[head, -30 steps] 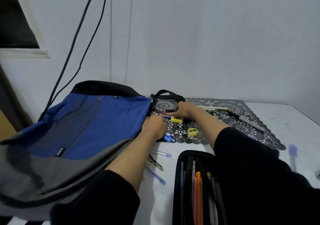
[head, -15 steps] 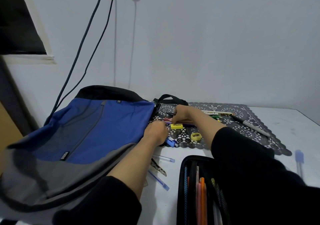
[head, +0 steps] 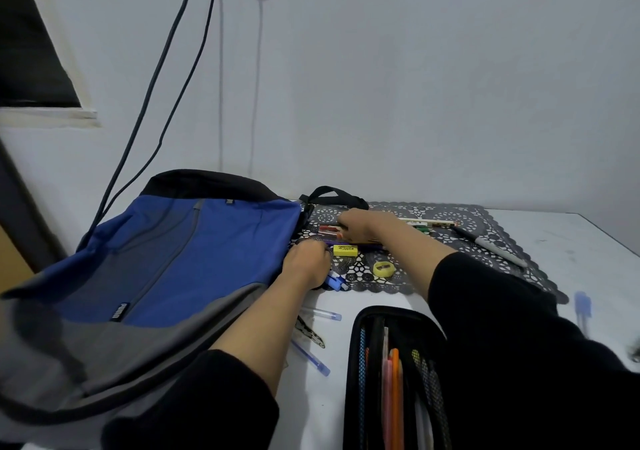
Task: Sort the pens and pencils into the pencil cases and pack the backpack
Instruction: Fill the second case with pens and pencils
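A blue and grey backpack lies flat on the left of the table. My left hand sits at its right edge with fingers curled under, above two blue pens; what it holds is hidden. My right hand reaches across the black lace mat and curls over a bunch of pens, a red pen and a purple pen among them. An open black pencil case with orange pens inside lies near me, partly hidden by my right sleeve.
A yellow eraser, a yellow sharpener and a grey marker lie on the mat. Loose blue pens and a patterned pen lie beside the case. Another blue pen lies far right. Cables hang down the wall.
Both hands stay almost where they were over the pens and the backpack's edge. Only my view has shifted a little.
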